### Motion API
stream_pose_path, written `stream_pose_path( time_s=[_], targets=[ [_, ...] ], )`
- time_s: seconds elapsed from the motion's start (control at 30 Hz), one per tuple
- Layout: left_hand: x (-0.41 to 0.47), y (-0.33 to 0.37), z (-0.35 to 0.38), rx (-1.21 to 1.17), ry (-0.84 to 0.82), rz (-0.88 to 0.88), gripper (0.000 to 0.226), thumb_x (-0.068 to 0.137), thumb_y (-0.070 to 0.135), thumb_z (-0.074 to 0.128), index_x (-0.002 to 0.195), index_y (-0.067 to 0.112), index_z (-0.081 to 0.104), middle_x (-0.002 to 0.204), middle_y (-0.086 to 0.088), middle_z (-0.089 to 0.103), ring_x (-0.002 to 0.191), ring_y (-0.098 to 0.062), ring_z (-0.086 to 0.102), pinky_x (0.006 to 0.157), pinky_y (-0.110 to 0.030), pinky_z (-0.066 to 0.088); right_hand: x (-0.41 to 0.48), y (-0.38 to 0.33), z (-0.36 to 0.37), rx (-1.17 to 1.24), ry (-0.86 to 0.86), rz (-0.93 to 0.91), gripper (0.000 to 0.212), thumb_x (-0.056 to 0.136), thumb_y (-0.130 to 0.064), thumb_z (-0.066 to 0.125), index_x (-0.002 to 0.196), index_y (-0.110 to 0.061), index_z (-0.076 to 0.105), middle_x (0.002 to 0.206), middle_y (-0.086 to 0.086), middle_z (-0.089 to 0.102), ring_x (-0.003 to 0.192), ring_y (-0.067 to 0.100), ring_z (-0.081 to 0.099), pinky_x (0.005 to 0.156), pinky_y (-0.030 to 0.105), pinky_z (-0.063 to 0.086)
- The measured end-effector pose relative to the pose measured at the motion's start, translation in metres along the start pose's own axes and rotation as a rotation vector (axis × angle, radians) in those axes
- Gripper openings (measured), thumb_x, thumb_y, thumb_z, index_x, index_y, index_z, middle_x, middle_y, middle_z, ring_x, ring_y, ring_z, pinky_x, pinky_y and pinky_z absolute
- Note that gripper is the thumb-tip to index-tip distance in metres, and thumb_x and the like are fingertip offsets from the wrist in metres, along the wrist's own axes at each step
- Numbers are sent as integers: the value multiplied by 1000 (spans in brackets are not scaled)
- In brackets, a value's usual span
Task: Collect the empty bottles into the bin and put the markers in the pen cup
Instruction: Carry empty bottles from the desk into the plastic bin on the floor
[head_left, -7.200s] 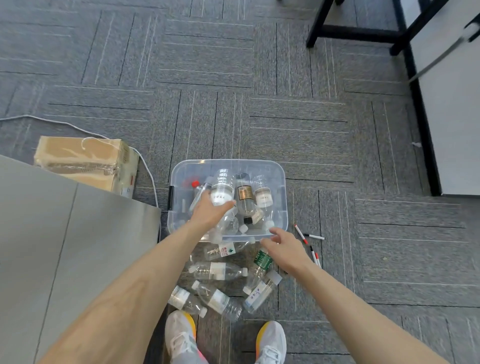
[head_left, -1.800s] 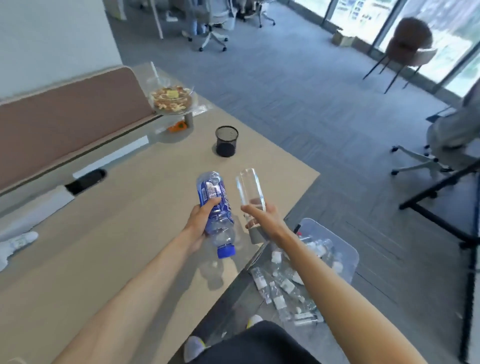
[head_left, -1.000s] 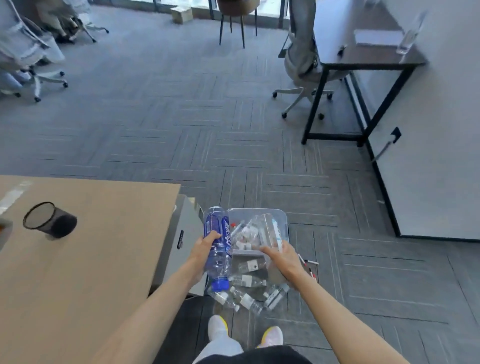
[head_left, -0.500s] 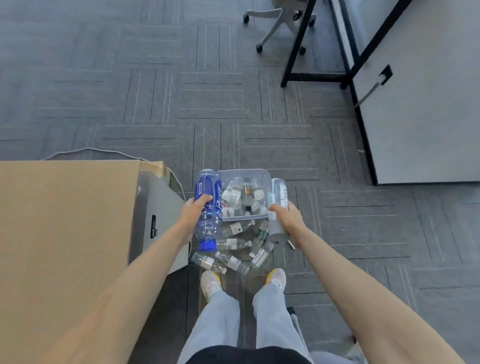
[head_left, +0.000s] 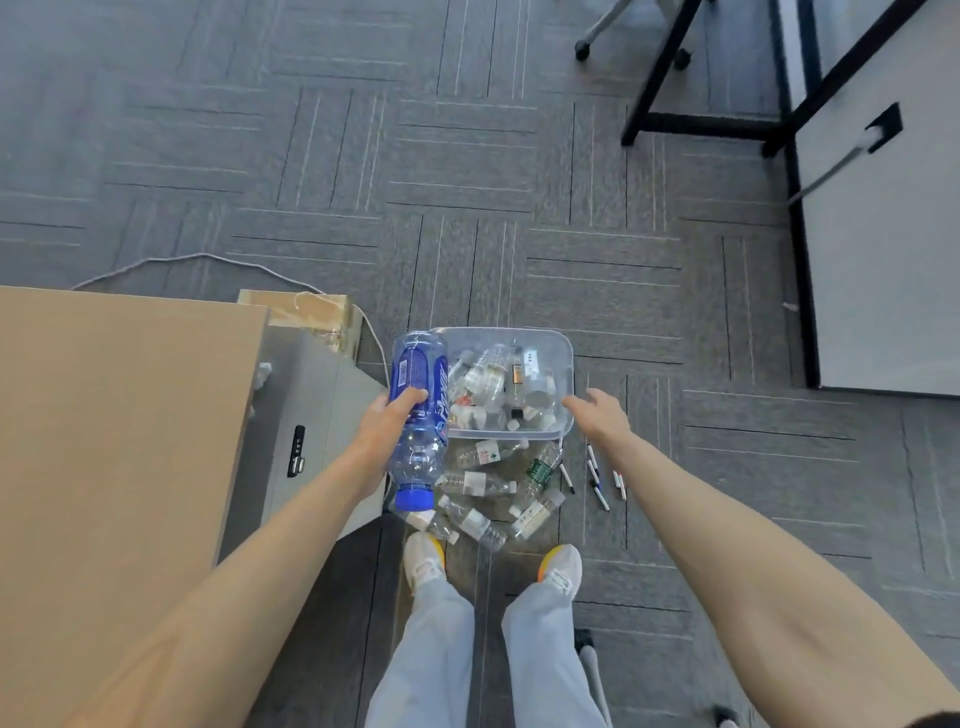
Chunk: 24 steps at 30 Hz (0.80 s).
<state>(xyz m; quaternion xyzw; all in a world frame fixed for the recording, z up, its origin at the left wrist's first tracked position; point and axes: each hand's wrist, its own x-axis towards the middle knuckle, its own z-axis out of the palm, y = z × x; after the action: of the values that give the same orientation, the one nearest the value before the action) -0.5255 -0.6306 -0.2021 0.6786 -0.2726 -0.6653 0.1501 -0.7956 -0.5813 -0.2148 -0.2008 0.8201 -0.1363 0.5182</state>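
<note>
1. The left grip has its fingers and thumb curled round the middle of a blue water bottle. The bottle is held nearly upside down, with its blue cap toward the person and its base over the left rim of the bin.
2. The right grip holds nothing. Its fingers are loosely straight and spread, reaching toward the bin's near right corner. I cannot tell whether they touch the rim.
3. The clear plastic bin stands on the grey carpet, straight ahead of the person. Inside it, clear bottles lie heaped at all angles.
4. More loose bottles lie on their sides on the carpet, between the bin's near wall and the person's white shoes.
5. Several markers lie on the carpet just right of the loose bottles, close to the right forearm — none of them is touching the bin.
6. At the left is the tan desk, with a grey drawer cabinet beside it. A taped cardboard box sits beyond the cabinet, and a white cable trails across the carpet to it.
</note>
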Motion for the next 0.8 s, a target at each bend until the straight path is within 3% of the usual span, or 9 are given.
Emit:
stream_pose_path(
  time_s=[0.2,0.3,0.37,0.47,0.57,0.63,0.8],
  targets=[
    [-13,1,18,106,20,-15,40,88,41,63,117,14,55,103,-13,70,77,-25,68,68,-36,57,-30,28,-15,30,30,-58,47,96,-26,51,141,-12,50,140,11,56,125,27,53,103,39,41],
    [-20,1,24,172,6,14,43,86,45,64,117,16,57,103,-11,71,79,-26,69,76,-42,57,-45,30,-15,28,42,-86,46,98,-26,50,142,-12,49,139,11,56,125,27,53,103,38,40],
    [-25,0,27,217,31,69,45,86,48,64,119,19,57,105,-8,70,86,-25,69,81,-43,57,-55,33,-10,-7,13,-122,51,98,-28,50,147,-15,42,141,10,54,122,26,55,96,36,44],
    [-36,-7,31,250,83,130,47,87,53,62,124,24,51,109,-2,66,93,-20,66,75,-36,55,-73,38,2,-127,-38,-199,50,98,-27,48,147,-20,39,137,9,57,117,28,59,79,35,51],
    [-34,-16,30,185,26,66,54,84,52,67,127,24,49,113,-5,66,98,-25,67,81,-42,57,-80,41,14,-194,-79,-220,57,98,-28,48,152,-19,31,148,7,47,117,24,56,86,28,41],
    [-27,-20,28,184,-62,5,56,82,46,72,128,22,50,113,-9,68,100,-31,69,88,-47,57,-82,43,18,-216,-96,-243,59,98,-29,48,153,-18,30,151,7,42,120,24,53,96,31,40],
    [11,-18,35,282,-90,13,57,83,37,73,130,13,50,113,-8,66,96,-28,68,88,-43,56,-74,55,18,-285,-81,-287,57,97,-25,49,151,-16,33,154,3,38,140,20,37,111,33,31]
  ],
)
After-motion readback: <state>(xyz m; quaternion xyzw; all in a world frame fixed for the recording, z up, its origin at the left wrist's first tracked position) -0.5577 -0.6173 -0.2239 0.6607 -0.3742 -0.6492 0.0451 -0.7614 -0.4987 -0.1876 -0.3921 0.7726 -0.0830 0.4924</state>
